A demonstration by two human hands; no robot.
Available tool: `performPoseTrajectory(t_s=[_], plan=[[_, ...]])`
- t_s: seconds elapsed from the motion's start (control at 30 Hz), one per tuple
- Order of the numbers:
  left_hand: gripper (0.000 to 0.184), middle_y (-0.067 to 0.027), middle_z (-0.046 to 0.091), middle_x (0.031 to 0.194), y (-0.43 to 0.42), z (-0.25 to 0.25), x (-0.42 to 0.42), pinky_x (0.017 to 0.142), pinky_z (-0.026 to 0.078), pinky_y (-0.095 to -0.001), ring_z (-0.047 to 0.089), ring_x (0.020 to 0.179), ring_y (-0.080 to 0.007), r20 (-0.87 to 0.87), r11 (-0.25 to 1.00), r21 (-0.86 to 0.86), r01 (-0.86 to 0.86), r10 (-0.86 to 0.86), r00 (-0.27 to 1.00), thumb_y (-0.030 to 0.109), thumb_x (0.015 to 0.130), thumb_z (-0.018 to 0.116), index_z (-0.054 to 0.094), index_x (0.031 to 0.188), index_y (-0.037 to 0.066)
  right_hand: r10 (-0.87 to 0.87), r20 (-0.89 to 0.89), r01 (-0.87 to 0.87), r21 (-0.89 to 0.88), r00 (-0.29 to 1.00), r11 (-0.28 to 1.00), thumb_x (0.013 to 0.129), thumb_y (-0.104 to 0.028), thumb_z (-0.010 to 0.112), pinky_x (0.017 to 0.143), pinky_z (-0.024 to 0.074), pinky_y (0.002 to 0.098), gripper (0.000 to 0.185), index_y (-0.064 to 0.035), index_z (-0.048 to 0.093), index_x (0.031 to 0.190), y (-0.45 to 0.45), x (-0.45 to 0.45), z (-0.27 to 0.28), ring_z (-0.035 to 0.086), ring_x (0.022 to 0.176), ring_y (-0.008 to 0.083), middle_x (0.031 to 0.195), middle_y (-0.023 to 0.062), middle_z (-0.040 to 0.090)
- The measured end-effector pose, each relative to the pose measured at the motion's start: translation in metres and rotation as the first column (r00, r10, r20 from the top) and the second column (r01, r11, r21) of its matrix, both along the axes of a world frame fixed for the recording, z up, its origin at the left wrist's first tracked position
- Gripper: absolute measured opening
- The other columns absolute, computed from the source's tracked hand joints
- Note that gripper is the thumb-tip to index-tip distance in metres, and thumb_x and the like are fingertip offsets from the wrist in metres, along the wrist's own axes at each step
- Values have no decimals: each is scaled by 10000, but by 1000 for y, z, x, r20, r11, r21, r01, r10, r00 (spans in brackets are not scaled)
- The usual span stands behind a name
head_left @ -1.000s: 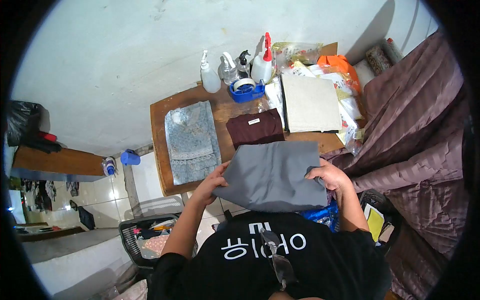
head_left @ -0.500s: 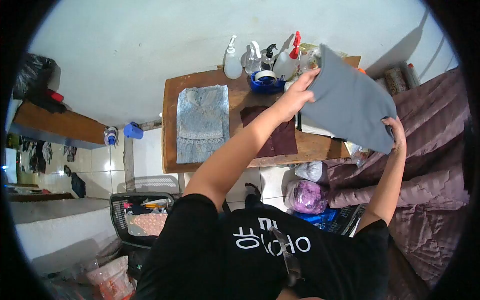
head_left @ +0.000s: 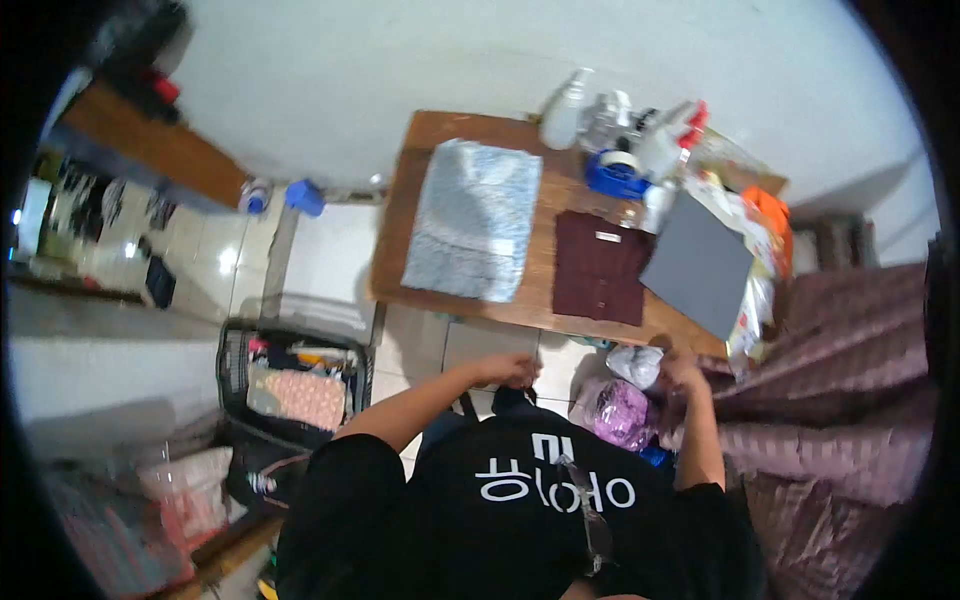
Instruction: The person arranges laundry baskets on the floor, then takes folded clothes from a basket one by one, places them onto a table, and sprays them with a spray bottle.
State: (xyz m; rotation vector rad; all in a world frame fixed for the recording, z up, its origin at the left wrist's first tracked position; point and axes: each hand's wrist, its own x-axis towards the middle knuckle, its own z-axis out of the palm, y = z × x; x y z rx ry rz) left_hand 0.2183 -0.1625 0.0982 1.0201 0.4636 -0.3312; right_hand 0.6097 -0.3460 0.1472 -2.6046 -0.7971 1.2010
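A smooth grey rectangular piece (head_left: 700, 265) lies flat at the right end of the wooden table (head_left: 395, 245); I cannot tell whether it is board or folded cloth. Beside it is a folded maroon garment (head_left: 600, 275) with a white label and front buttons. A light blue patterned garment (head_left: 473, 220) lies folded further left. My left hand (head_left: 512, 370) hangs in front of the table edge, fingers curled in, with nothing seen in it. My right hand (head_left: 682, 370) is just below the table's right front corner, under the grey piece and apart from it; blur hides its fingers.
Pump and spray bottles (head_left: 565, 110) and a blue tape dispenser (head_left: 615, 180) stand along the back. Plastic packages and an orange item (head_left: 770, 215) crowd the right end. A dark basket (head_left: 235, 370) sits left, a purple bundle (head_left: 620, 412) on the floor, and quilted fabric (head_left: 840, 380) at right.
The grey piece, held up in both hands before, now lies on the table, let go. Both hands have drawn back towards my body, and the view has shifted.
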Motion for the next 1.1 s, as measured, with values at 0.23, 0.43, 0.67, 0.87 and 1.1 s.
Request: performPoseTrajectory(t_s=[0.23, 0.43, 0.67, 0.87, 1.1], plan=[[422, -83, 574, 1071, -86, -93, -209, 806, 462, -321, 557, 926, -189, -434, 858, 331, -393, 508, 744, 173, 799, 546, 517, 1208, 74, 886, -235, -908, 32, 399, 417, 767, -209, 543, 670, 490, 400, 205, -36, 606, 857, 127, -248, -44, 629, 712, 304, 780, 170, 637], [355, -55, 585, 1009, -120, -73, -331, 767, 457, -307, 557, 867, -171, -428, 167, 189, -968, 901, 72, 167, 823, 581, 527, 1159, 68, 992, -126, -950, 310, 1, 40, 775, -176, 552, 678, 475, 398, 154, -54, 605, 852, 221, -453, -81, 619, 754, 302, 753, 138, 633], [395, -54, 565, 972, -153, -110, -474, 692, 456, -275, 550, 829, -143, -415, -327, 254, -910, 813, -408, 166, 828, 577, 486, 1199, 61, 888, -431, -858, 383, 160, 341, 752, -133, 601, 751, 459, 331, 298, -47, 568, 1036, 235, -677, -162, 581, 874, 214, 957, 109, 607], [694, -108, 352, 1385, -129, -164, -537, 987, 324, -377, 395, 1201, -221, -292, -462, 292, -838, 791, -538, 142, 817, 561, 199, 1404, 67, 691, -456, -739, 102, 560, 666, 762, -104, 634, 782, 446, 298, 594, -42, 372, 1292, 215, -797, -181, 540, 921, 181, 1024, 102, 565], [689, -198, 524, 1137, -112, -199, -547, 896, 429, -343, 553, 989, -247, -410, -383, 456, -803, 711, -572, 114, 726, 679, 313, 1291, -32, 313, -489, -324, 65, 814, 944, 779, -161, 623, 759, 440, 317, 541, -58, 368, 1245, 185, -790, -229, 532, 856, 202, 1107, 109, 497]])
